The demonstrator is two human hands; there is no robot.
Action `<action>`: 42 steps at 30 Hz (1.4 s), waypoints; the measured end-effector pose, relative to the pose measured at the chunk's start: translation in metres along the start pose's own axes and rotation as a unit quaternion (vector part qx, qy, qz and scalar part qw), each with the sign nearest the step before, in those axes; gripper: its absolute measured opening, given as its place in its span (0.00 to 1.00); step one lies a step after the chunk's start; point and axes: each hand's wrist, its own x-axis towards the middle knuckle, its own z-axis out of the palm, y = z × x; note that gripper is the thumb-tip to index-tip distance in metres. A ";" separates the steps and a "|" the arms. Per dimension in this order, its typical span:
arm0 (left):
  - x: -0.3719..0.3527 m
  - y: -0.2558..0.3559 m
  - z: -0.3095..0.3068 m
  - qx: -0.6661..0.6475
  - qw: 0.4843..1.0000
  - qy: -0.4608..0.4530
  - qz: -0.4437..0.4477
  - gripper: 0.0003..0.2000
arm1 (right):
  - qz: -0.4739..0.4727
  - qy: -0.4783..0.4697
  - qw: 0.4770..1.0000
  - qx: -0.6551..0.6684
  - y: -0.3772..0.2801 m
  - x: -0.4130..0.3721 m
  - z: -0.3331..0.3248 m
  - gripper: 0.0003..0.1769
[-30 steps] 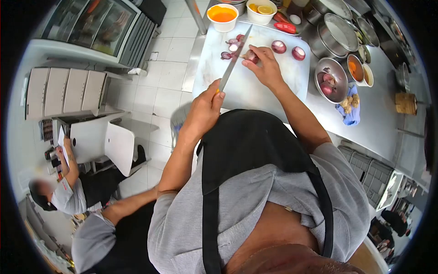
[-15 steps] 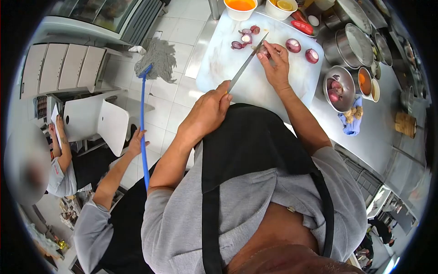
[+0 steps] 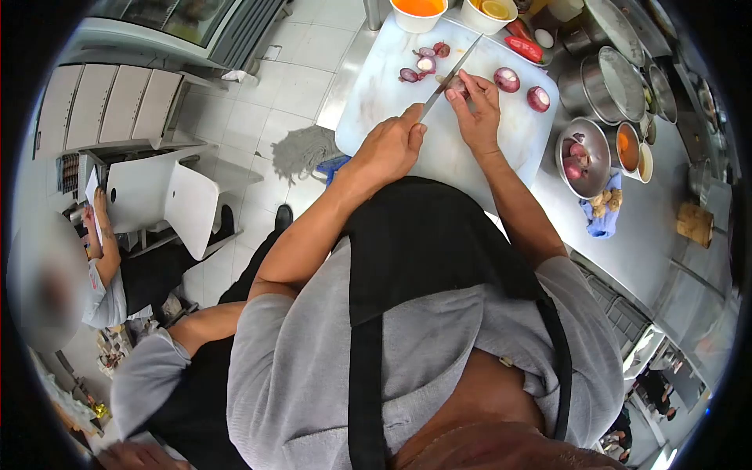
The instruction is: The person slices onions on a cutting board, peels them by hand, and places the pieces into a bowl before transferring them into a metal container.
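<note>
My left hand (image 3: 388,149) is closed around the handle of a long kitchen knife (image 3: 456,71), its blade slanting up and to the right over the white cutting board (image 3: 376,110). My right hand (image 3: 478,113) pinches a small red onion (image 3: 456,87), mostly hidden by the fingers, against the blade. Two peeled-topped red onions, one a whole onion (image 3: 507,79) and the other a second onion (image 3: 538,99), lie on the board to the right. Several onion pieces (image 3: 425,64) lie left of the blade.
A metal bowl (image 3: 583,159) with red onions stands right of the board, near ginger (image 3: 605,204) on a blue cloth (image 3: 601,223). White tubs (image 3: 419,17), red peppers (image 3: 525,48) and metal pots (image 3: 615,82) line the back. Behind my left arm are a mop (image 3: 304,151) and co-workers.
My left hand and the knife have shifted up and right, the blade now reaching farther past my right fingers. A co-worker's mop has moved down and right, close to the board.
</note>
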 end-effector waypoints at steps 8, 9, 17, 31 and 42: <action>0.040 -0.028 0.029 0.006 0.998 0.038 0.040 0.21 | -0.015 -0.032 0.999 -0.015 -0.011 0.000 -0.021 0.24; 0.037 -0.027 0.022 0.001 0.999 0.030 0.032 0.21 | -0.017 -0.032 0.999 -0.012 -0.015 0.002 -0.027 0.25; 0.027 -0.015 0.020 0.020 0.999 0.023 -0.029 0.22 | -0.056 -0.261 0.919 -0.292 -0.051 0.029 -0.057 0.31; -0.020 0.016 0.043 -0.001 0.982 0.179 -0.062 0.20 | -0.046 -0.123 0.988 0.078 0.006 0.011 -0.035 0.26; -0.074 0.050 0.025 0.045 0.991 0.102 -0.070 0.18 | -0.053 -0.085 0.994 0.044 0.004 0.004 -0.026 0.23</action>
